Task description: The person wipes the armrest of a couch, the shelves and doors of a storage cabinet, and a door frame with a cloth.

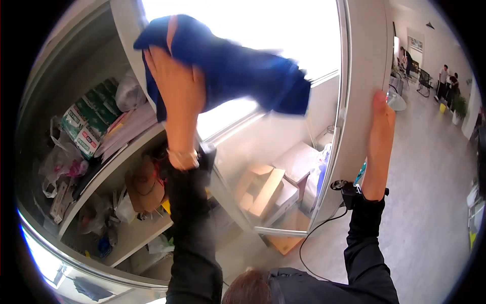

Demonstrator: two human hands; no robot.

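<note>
A dark blue cloth point(228, 66), blurred by motion at its right end, is held in my left hand point(177, 83) against or just in front of the bright glass. One finger shows through a fold at its top, and the cloth hangs out to the right. My right hand point(380, 126) grips the outer edge of the framed glass cabinet door point(362, 66); most of its fingers are hidden behind that edge. Through the lower glass, cardboard boxes point(260, 187) are visible.
To the left stands an open cabinet with a shelf point(119, 152) carrying green packs point(93, 114), plastic bags point(61, 162) and papers. A brown paper bag point(144, 182) is on the level below. A black cable point(309, 235) hangs near my right arm. Several people and a chair point(424, 83) are far right.
</note>
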